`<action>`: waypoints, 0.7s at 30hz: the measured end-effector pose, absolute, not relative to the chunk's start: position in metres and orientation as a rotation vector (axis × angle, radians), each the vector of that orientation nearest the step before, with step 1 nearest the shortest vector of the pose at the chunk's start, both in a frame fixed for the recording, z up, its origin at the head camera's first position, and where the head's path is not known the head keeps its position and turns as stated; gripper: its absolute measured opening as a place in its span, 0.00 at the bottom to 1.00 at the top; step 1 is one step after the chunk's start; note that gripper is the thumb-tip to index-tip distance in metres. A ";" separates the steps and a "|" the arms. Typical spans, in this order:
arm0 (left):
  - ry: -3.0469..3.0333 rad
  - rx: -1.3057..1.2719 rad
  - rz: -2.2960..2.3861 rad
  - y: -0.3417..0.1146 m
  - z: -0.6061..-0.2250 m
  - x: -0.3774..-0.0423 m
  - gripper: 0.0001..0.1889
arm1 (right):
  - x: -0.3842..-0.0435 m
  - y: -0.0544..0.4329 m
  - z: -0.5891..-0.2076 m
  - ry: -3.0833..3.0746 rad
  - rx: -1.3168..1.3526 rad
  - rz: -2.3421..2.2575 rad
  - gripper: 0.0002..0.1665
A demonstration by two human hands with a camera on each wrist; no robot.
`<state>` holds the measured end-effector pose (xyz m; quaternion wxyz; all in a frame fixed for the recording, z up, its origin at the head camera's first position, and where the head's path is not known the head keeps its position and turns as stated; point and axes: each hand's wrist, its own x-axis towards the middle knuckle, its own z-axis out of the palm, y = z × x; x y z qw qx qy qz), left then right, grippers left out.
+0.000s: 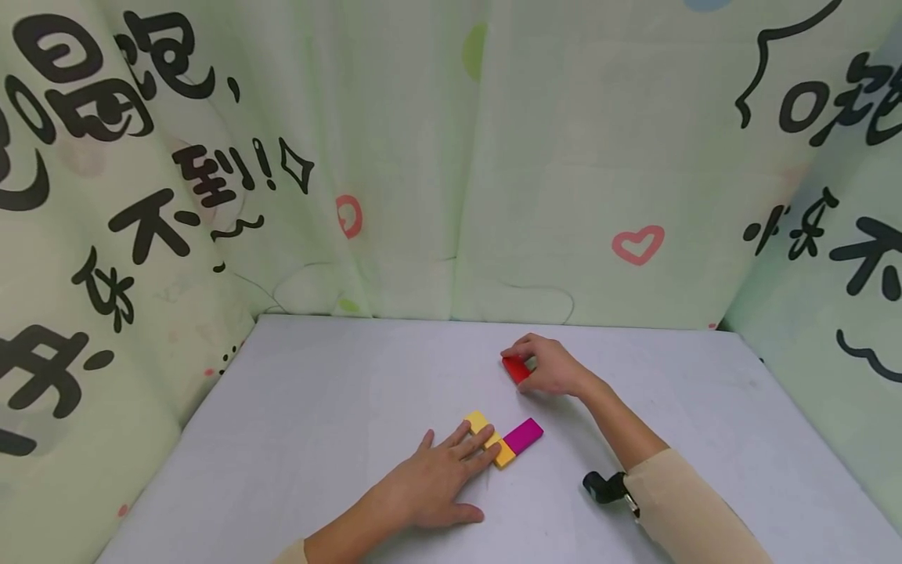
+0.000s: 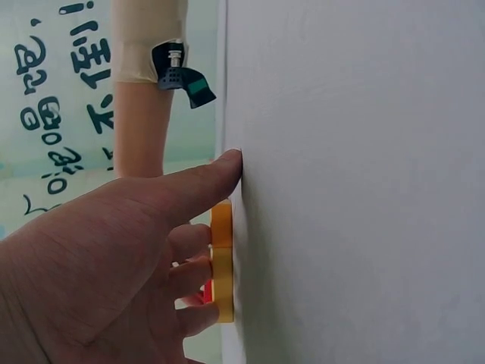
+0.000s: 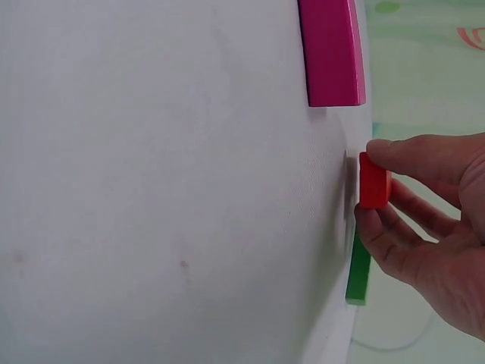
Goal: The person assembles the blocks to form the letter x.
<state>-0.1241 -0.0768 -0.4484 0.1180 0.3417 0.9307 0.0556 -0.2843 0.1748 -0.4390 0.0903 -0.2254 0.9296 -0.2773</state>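
My left hand (image 1: 451, 478) lies with fingers spread, the fingertips on a row of yellow block pieces (image 1: 504, 457). Seen in the left wrist view, those fingers (image 2: 193, 271) reach the side of the yellow row (image 2: 223, 284), while the thumb is held out apart. Against the yellow row's right side is a magenta block (image 1: 524, 436). Farther back, my right hand (image 1: 557, 366) pinches a red block (image 1: 515, 369) between thumb and fingers. Close behind the red block in the right wrist view lies a green block (image 3: 358, 273), mostly hidden by the hand in the head view.
A white table (image 1: 338, 392) carries the blocks. Pale green printed curtains (image 1: 550, 157) rise along its back edge and both sides. A small black wrist camera (image 1: 604, 487) juts from the right sleeve, low over the table.
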 end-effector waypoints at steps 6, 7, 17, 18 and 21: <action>2.720 0.993 0.165 -0.076 -0.447 -0.124 0.45 | -0.277 0.179 -0.435 2.741 -0.700 -0.872 0.32; 2.720 0.989 0.166 -0.075 -0.447 -0.124 0.46 | -0.276 0.179 -0.435 2.737 -0.712 -0.879 0.32; 2.719 0.974 0.188 -0.075 -0.447 -0.124 0.46 | -0.262 0.184 -0.430 2.731 -0.749 -0.914 0.33; 2.718 0.973 0.193 -0.075 -0.448 -0.124 0.46 | -0.260 0.184 -0.429 2.728 -0.746 -0.921 0.33; 2.718 0.973 0.192 -0.074 -0.448 -0.124 0.46 | -0.254 0.186 -0.428 2.723 -0.743 -0.938 0.33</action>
